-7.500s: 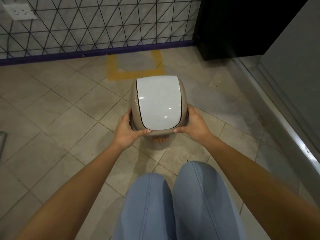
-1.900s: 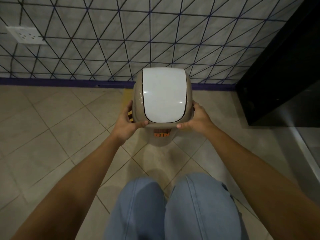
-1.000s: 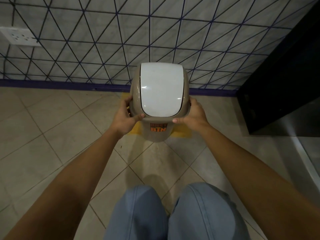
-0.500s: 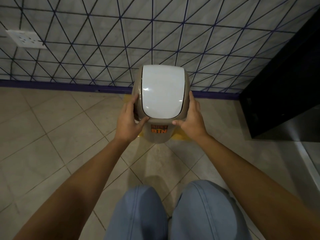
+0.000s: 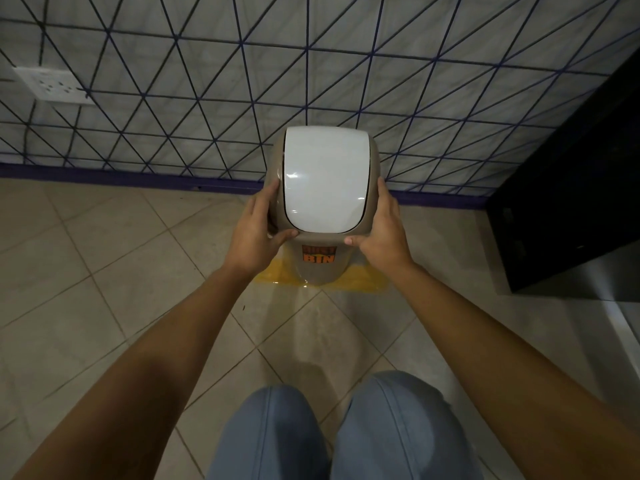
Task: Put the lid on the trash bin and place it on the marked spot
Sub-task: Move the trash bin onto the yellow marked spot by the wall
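A beige trash bin [image 5: 320, 271] with an orange label stands upright on the floor near the wall. Its beige lid with a white swing flap [image 5: 325, 180] sits on top. The bin's base rests inside the yellow marked spot [image 5: 360, 282], whose front line shows on both sides of it. My left hand [image 5: 254, 237] clasps the lid's left side, thumb on the front rim. My right hand [image 5: 384, 233] clasps the lid's right side in the same way.
A tiled wall with a dark triangle pattern and a purple baseboard [image 5: 104, 174] runs just behind the bin. A white wall socket [image 5: 52, 85] is at the upper left. A black cabinet [image 5: 568, 188] stands to the right. My knees [image 5: 339, 431] are below.
Over the last seconds I carried the bin forward to the wall and lowered it onto the yellow marking. My hands have slid up along the lid's sides.
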`<state>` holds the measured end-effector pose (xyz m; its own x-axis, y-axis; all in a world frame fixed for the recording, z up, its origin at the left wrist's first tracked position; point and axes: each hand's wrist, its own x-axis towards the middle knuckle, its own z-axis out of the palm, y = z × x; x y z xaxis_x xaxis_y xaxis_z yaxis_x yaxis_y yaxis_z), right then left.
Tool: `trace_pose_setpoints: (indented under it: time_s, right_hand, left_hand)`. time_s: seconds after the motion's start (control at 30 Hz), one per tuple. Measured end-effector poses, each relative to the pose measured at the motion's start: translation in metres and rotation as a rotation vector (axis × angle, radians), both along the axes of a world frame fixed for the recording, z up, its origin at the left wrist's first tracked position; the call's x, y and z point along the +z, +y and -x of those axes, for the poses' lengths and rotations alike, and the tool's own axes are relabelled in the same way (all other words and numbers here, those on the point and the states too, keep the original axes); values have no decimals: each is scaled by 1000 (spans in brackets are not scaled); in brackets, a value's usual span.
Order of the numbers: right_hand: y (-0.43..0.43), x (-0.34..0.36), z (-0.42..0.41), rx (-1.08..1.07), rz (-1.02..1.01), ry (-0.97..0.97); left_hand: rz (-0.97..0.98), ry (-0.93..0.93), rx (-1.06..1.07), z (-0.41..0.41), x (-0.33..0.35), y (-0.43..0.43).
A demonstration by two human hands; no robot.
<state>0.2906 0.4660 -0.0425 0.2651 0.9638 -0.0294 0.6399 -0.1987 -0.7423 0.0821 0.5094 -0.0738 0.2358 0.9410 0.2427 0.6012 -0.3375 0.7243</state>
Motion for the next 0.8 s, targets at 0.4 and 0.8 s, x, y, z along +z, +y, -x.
trace_pose_setpoints:
  time_s: [0.4,0.8]
  right_hand:
    - [27,-1,-9,8,-4,-14]
    - [46,-6,-19,49,-28,-33]
  left_hand:
    - [14,45,32,-10,4,22]
    - [24,153,9,-19,5,41]
